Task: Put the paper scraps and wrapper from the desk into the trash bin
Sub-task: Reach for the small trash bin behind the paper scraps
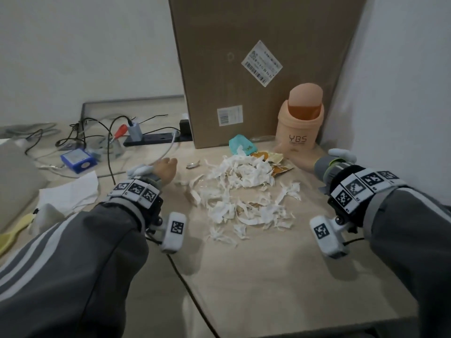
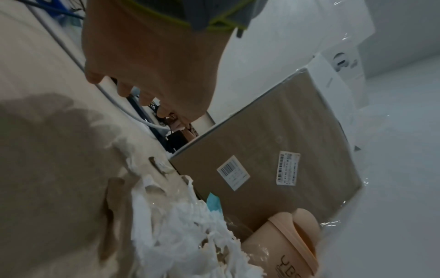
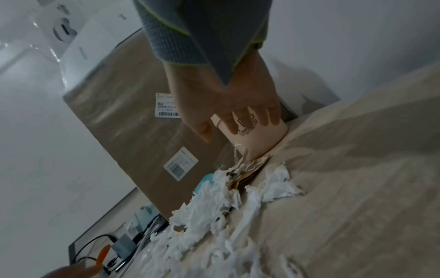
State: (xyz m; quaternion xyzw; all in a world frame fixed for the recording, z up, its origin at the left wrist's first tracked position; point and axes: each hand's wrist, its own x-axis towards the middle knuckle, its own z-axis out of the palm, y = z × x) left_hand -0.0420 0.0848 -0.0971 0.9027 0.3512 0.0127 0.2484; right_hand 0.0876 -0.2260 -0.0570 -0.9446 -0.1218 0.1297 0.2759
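Your right hand (image 3: 228, 105) is on the side of the peach trash bin (image 1: 299, 132), fingers (image 3: 270, 117) spread and lightly curved against its wall; whether it grips or only touches, hard to tell. Bin upright, swing lid tipped, standing at the far end of your right hand against the big cardboard box (image 1: 256, 57).

Your left hand (image 1: 166, 170) hovers above the desk (image 1: 268, 276), fingers loosely bent, holding nothing. Left wrist view: fingertips (image 2: 123, 90) hang clear of the surface.

Between your hands: a heap of white paper scraps (image 1: 241, 189), torn strips spread loosely, reaching closer to your left hand than your right. At the far side of the heap, nearer your right hand, an orange-brown wrapper (image 1: 275, 164) lies partly under the scraps, just beside the bin's foot. A teal packet (image 1: 241, 143) sits at the box's base.

Beyond your left hand: power strip (image 1: 153, 139), tangled cables, a blue box (image 1: 76, 159).
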